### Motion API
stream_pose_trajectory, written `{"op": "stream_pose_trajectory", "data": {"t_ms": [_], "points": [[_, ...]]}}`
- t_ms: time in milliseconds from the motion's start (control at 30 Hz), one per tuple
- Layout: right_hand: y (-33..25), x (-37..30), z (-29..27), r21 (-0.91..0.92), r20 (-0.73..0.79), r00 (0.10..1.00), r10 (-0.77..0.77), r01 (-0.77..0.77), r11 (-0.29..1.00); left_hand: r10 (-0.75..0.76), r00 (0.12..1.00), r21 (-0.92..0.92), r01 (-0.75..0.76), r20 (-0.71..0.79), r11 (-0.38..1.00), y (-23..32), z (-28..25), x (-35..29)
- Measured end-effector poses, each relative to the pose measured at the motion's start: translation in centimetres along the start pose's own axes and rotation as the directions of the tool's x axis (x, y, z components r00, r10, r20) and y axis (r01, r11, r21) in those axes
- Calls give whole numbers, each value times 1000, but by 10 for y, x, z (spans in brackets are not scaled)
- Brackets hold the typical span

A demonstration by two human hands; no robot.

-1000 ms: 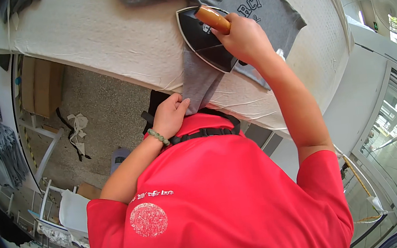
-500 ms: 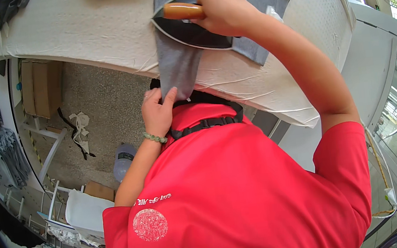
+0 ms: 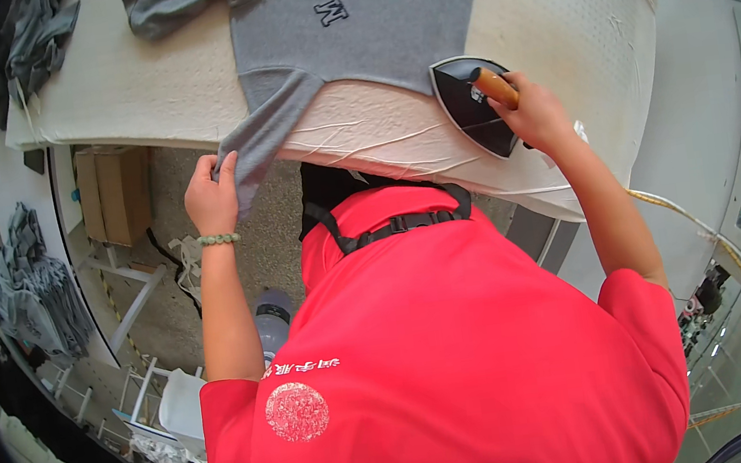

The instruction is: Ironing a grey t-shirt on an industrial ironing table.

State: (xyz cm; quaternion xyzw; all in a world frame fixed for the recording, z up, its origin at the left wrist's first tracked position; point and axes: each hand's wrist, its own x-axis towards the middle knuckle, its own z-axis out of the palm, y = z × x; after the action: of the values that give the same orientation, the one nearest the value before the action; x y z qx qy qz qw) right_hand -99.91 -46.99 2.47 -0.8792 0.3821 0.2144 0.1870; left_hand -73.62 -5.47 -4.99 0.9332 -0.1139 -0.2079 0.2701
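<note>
A grey sweatshirt [image 3: 365, 33] with dark lettering and a small emblem lies spread over the padded ironing table [image 3: 357, 122]. My left hand [image 3: 212, 195] pinches the cuff end of its near sleeve, which is drawn out past the table's front edge. Wrapped round the wooden handle of a black iron [image 3: 473, 112] is my right hand [image 3: 536, 109]. The iron rests on the cover near the front edge, just right of the garment's lower side. The other sleeve lies farther back on the left.
Dark grey garments [image 3: 43, 50] lie at the table's far left corner. More grey clothes [image 3: 34, 282] hang in a bunch at left. Below are a cardboard box [image 3: 116, 193], a large bottle [image 3: 272, 318] and a white chair [image 3: 182, 405]. A yellowish cord [image 3: 713, 236] runs down the right.
My right hand has moved the iron off the sleeve, rightward and nearer the front edge. My left hand has shifted left with the cuff, and the sweatshirt sits farther left.
</note>
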Motion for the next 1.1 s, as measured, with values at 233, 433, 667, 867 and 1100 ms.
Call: {"op": "stream_pose_trajectory", "data": {"t_ms": [233,433,667,867,1100], "points": [[50,-14,-5,178,-109,984,141,-120,977,615,767,271,-562,-183,782,60,29,21],[13,3,-20,381,-119,986,118,-64,922,836,521,-72,-840,174,538,190,73,91],[-61,15,5,146,-48,999,6,1,989,923,-84,-70,-996,376,-62,333,191,212],[-59,36,-1,148,-231,972,-34,70,987,835,-327,-233,-941,443,-245,379,227,269],[-76,121,-57,86,-193,981,-5,22,996,824,-324,-499,-865,464,-58,409,249,300]]}}
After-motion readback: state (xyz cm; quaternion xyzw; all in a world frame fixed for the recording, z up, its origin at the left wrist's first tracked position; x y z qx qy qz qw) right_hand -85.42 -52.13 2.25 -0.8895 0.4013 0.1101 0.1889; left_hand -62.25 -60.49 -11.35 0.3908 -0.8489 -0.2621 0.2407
